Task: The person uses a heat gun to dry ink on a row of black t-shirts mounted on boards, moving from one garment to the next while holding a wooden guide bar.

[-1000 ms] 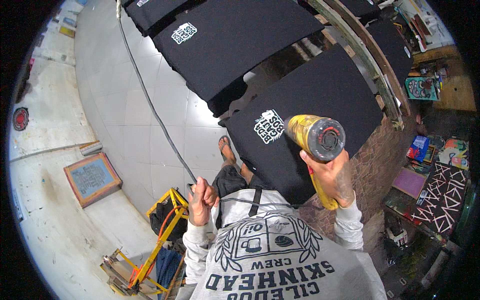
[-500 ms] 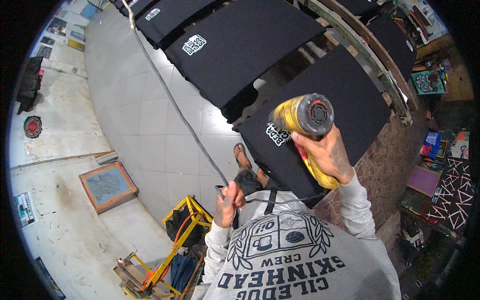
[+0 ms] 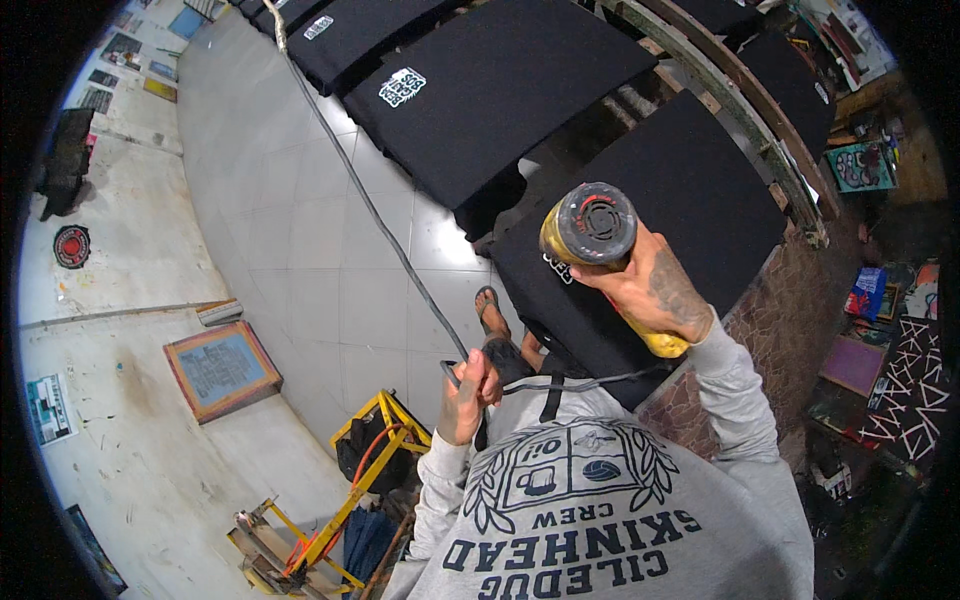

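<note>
In the head view, my right hand (image 3: pixel 648 285) is clamped around a yellow, pistol-shaped tool with a round, dark, vented end (image 3: pixel 598 224). I hold it above the nearest flat black fabric panel (image 3: pixel 690 165), where it hides most of a small white print (image 3: pixel 557 267). My left hand (image 3: pixel 467 400) is closed on a long grey rubbery cable (image 3: pixel 385 225), which rises toward the upper left over the pale grey tiled floor (image 3: pixel 300 270). Near that forearm stands a yellow metal frame (image 3: pixel 330 535).
</note>
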The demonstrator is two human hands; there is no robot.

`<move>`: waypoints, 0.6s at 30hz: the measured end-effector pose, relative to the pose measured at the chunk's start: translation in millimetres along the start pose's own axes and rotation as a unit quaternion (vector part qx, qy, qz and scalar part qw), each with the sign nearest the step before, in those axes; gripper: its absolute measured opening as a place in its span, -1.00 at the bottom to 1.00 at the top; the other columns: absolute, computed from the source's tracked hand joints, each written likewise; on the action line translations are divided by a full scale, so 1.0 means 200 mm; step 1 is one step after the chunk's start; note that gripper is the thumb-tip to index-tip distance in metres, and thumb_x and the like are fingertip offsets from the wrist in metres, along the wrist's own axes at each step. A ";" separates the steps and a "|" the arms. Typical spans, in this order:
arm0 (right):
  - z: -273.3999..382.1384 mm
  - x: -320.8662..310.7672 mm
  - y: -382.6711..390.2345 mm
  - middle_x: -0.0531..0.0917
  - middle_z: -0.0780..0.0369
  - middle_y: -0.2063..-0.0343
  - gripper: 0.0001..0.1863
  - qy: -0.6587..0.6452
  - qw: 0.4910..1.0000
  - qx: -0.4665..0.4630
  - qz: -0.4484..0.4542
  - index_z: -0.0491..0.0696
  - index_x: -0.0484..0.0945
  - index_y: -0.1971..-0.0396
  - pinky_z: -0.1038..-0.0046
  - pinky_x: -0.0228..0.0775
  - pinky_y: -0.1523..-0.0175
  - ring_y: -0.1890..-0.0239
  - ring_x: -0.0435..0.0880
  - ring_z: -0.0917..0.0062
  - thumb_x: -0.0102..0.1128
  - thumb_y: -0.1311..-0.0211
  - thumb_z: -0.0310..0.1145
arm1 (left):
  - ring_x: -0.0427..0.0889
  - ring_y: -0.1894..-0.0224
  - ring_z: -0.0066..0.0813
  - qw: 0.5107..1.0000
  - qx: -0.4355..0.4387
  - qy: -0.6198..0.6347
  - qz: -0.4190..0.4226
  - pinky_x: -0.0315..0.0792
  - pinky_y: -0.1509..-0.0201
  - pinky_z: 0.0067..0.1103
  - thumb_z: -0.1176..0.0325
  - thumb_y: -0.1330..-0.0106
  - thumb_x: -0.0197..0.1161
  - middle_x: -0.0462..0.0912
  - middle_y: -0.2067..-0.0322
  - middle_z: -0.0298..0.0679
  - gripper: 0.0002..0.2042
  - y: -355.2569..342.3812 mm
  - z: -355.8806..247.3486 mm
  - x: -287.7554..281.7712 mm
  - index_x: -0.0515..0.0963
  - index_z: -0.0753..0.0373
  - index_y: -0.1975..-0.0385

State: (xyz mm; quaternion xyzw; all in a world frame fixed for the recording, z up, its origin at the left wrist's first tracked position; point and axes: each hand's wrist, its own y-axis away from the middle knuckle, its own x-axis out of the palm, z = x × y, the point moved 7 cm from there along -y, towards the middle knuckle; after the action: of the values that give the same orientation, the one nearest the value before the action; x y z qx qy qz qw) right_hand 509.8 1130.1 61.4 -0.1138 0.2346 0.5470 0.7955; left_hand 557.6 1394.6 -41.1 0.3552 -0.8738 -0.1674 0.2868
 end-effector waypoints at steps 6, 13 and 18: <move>0.00 0.04 0.06 0.70 -0.02 0.02 -0.24 0.037 0.999 0.008 0.024 -0.12 0.26 -0.28 0.21 0.56 -0.17 -0.08 0.69 0.12 0.48 -0.12 -0.36 | 0.28 0.62 -0.60 1.000 0.006 -0.019 -0.017 0.27 0.46 -0.60 -0.18 -0.53 -0.01 0.26 0.69 -0.39 -0.42 0.01 0.00 0.02 0.24 0.13 0.66; 0.01 0.07 0.13 0.70 0.00 -0.01 -0.26 0.009 0.999 0.042 0.022 -0.13 0.31 -0.26 0.19 0.54 -0.17 -0.10 0.68 0.11 0.49 -0.11 -0.34 | 0.29 0.62 -0.60 1.000 0.009 0.004 -0.009 0.27 0.45 -0.61 -0.15 -0.54 0.00 0.26 0.69 -0.40 -0.43 0.00 0.03 0.04 0.25 0.14 0.65; -0.01 0.04 0.22 0.69 0.02 -0.04 -0.26 0.045 0.997 0.057 0.025 -0.13 0.32 -0.26 0.22 0.51 -0.22 -0.14 0.67 0.17 0.50 -0.11 -0.34 | 0.27 0.62 -0.61 1.000 0.000 0.015 -0.006 0.26 0.46 -0.61 -0.14 -0.54 -0.01 0.25 0.69 -0.41 -0.44 0.01 0.04 0.03 0.26 0.14 0.64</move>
State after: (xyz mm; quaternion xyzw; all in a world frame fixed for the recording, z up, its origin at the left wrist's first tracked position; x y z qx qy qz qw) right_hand 471.5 1152.4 59.5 -0.0865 0.3037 0.5467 0.7755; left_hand 547.8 1392.6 -44.0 0.3631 -0.8673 -0.1638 0.2984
